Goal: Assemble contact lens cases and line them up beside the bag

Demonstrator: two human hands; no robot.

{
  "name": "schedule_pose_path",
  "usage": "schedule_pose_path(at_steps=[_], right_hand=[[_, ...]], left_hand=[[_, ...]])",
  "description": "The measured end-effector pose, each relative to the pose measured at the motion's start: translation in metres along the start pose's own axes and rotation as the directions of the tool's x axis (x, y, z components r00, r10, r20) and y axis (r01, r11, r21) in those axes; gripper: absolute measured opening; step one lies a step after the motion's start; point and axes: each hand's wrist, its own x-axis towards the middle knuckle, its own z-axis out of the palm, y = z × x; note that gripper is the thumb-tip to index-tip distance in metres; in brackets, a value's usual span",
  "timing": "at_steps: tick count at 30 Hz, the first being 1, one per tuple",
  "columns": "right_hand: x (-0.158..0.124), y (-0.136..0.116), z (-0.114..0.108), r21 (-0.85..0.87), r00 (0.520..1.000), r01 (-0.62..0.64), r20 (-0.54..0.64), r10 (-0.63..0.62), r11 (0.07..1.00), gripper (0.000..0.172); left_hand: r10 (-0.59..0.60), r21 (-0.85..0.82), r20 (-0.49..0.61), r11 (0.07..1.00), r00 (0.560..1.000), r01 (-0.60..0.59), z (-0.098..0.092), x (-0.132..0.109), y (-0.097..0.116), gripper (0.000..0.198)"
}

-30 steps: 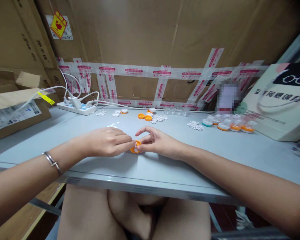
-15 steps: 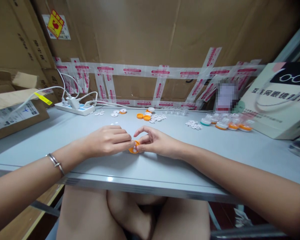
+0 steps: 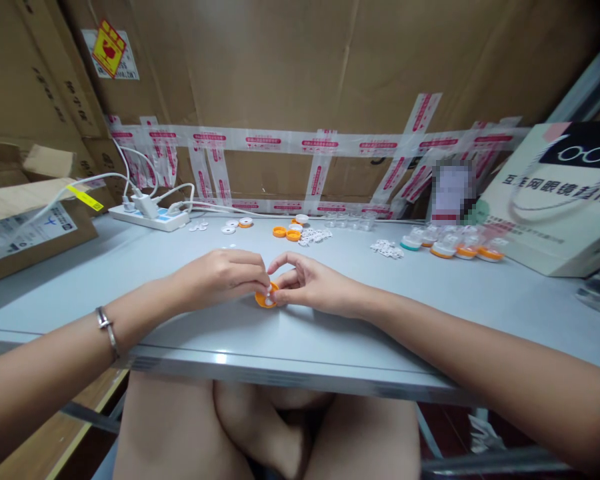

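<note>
A round orange cap (image 3: 262,302) with small white pieces (image 3: 269,301) in it sits at the middle of the table, its open side toward me. My right hand (image 3: 313,285) grips the cap's right side between thumb and fingers, with the index finger arched above. From the left, my left hand (image 3: 233,275) reaches over the rim, fingers closed and pointing down. Its fingertips pinch what looks like a small white part inside the cap, mostly hidden by the fingers.
Behind my hands lie several orange caps (image 3: 279,232), white discs (image 3: 229,229) and piles of small white parts (image 3: 387,249). Clear-topped pieces with coloured bases (image 3: 443,251) stand right, beside a paper bag (image 3: 555,213). A power strip (image 3: 153,217) and an open carton (image 3: 30,227) are left.
My left hand's fingers have bent from lying nearly flat over the cap to pointing down into it. The right hand stays in place on the cap.
</note>
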Motion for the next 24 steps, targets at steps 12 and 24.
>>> schedule_pose_path(at_steps=[12, 24], right_hand=[[0.0, -0.003, 0.003, 0.031, 0.998, -0.044, -0.045, 0.045, 0.999, 0.035], [-0.001, -0.004, 0.006, 0.016, 0.997, -0.035, -0.066, 0.036, 0.999, 0.037]], left_hand=[[-0.142, -0.293, -0.058, 0.949, 0.988, 0.119, -0.003, -0.002, 0.0, 0.019], [-0.635, -0.549, 0.269, 0.517, 0.724, 0.657, 0.002, 0.007, 0.016, 0.029]])
